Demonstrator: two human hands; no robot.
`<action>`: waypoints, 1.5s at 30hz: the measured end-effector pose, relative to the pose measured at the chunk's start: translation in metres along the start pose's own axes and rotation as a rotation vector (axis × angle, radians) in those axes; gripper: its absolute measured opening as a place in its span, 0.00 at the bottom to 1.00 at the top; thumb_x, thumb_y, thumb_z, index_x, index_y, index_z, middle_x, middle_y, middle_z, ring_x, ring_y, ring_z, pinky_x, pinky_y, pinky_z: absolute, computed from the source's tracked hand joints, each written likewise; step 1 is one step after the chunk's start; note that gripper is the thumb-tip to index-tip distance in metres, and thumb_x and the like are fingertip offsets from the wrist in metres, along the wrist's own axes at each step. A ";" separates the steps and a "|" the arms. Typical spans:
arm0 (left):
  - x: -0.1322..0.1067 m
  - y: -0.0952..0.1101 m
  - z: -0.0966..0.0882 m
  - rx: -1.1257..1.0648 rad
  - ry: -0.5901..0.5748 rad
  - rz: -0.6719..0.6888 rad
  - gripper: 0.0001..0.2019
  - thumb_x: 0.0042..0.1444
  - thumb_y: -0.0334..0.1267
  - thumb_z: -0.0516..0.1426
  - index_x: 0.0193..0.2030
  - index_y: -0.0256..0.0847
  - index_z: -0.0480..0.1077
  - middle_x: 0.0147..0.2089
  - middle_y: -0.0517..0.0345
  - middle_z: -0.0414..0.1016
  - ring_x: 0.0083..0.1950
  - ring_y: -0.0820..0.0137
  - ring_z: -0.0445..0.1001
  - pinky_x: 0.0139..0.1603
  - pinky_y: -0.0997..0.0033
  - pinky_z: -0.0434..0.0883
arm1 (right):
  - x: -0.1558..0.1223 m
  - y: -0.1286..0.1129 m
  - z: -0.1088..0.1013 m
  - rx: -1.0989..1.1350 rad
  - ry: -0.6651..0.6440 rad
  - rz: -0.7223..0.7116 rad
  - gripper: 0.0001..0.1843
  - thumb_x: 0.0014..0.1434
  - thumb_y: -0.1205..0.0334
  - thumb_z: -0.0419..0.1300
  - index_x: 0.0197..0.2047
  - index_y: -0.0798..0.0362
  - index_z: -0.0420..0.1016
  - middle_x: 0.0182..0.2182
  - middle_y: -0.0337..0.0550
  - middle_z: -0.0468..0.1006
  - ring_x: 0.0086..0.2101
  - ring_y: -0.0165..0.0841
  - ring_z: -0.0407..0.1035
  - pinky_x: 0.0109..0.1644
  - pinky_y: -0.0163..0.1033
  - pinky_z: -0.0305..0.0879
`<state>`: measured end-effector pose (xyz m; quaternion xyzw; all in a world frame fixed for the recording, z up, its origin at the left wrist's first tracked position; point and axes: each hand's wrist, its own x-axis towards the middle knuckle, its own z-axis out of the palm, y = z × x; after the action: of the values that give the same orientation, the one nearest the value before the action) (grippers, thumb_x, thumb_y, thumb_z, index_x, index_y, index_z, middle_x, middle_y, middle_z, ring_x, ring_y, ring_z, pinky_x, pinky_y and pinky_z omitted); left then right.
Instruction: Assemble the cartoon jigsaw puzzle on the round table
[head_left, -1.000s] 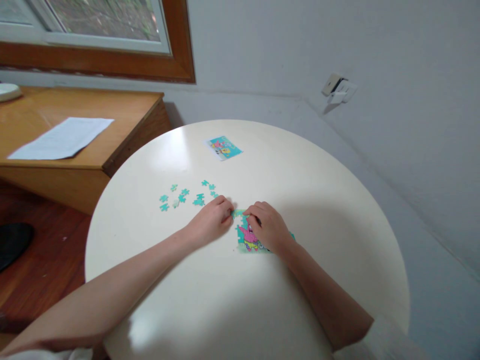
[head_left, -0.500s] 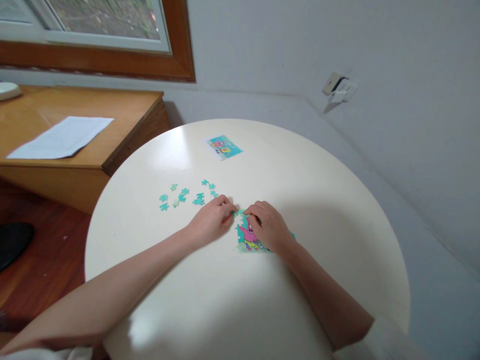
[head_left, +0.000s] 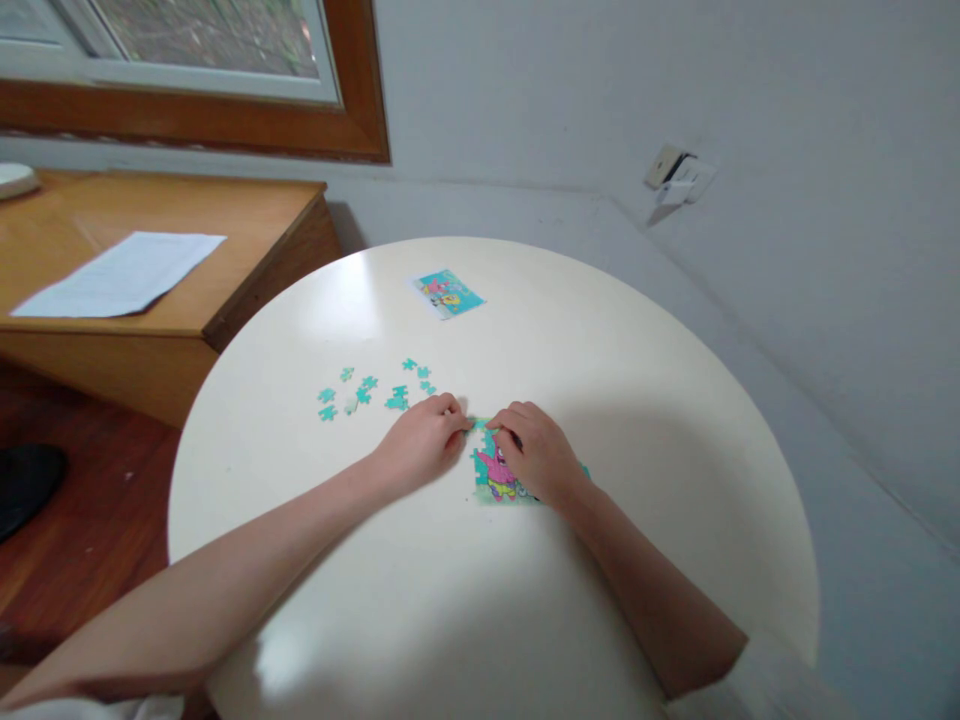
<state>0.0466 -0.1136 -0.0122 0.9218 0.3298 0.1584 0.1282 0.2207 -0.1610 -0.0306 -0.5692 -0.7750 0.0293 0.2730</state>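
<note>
A partly assembled jigsaw puzzle (head_left: 496,472) with a pink cartoon starfish lies on the round white table (head_left: 420,600). My left hand (head_left: 427,436) is closed at the puzzle's upper left corner, its fingertips pinching a small green puzzle piece (head_left: 469,427) at the edge. Curled over the puzzle, my right hand (head_left: 538,448) presses its fingertips on the top edge and hides much of the right part. Left of my left hand lie several loose teal puzzle pieces (head_left: 364,395).
Farther back on the table lies a small picture card (head_left: 451,294) with the cartoon scene. A wooden desk (head_left: 270,215) at the left bears white paper sheets (head_left: 124,275). A wall socket with a plug (head_left: 681,177) is at the right.
My left hand's fingertips have shifted very slightly at the puzzle's upper left corner. My right hand stays in place, and the loose pieces lie as before.
</note>
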 end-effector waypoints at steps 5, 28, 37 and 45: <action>-0.002 0.004 -0.004 0.120 -0.085 0.008 0.14 0.57 0.27 0.48 0.39 0.36 0.75 0.35 0.50 0.70 0.35 0.68 0.69 0.35 0.70 0.67 | 0.000 0.000 -0.001 -0.005 -0.009 -0.003 0.11 0.53 0.74 0.49 0.27 0.52 0.68 0.25 0.42 0.71 0.31 0.34 0.63 0.38 0.37 0.59; -0.002 0.017 -0.017 0.155 -0.304 -0.096 0.20 0.53 0.27 0.46 0.49 0.37 0.70 0.35 0.49 0.77 0.34 0.65 0.75 0.32 0.68 0.67 | 0.001 0.001 -0.002 -0.010 -0.064 0.070 0.11 0.52 0.73 0.50 0.27 0.52 0.71 0.25 0.41 0.72 0.31 0.33 0.65 0.38 0.38 0.56; -0.003 0.017 -0.018 0.146 -0.310 -0.110 0.21 0.51 0.28 0.45 0.50 0.37 0.70 0.38 0.48 0.78 0.35 0.65 0.76 0.31 0.70 0.67 | 0.002 0.000 -0.004 0.014 -0.086 0.101 0.11 0.52 0.73 0.50 0.27 0.52 0.71 0.25 0.41 0.73 0.31 0.32 0.65 0.38 0.37 0.54; -0.003 0.018 -0.018 0.143 -0.298 -0.122 0.21 0.52 0.28 0.46 0.50 0.38 0.70 0.39 0.47 0.79 0.34 0.63 0.76 0.32 0.68 0.67 | 0.002 0.006 -0.006 -0.035 -0.070 0.142 0.11 0.52 0.72 0.49 0.23 0.52 0.68 0.24 0.41 0.73 0.30 0.32 0.64 0.38 0.37 0.54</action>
<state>0.0475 -0.1269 0.0100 0.9201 0.3729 -0.0117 0.1191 0.2279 -0.1589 -0.0269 -0.6258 -0.7423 0.0551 0.2330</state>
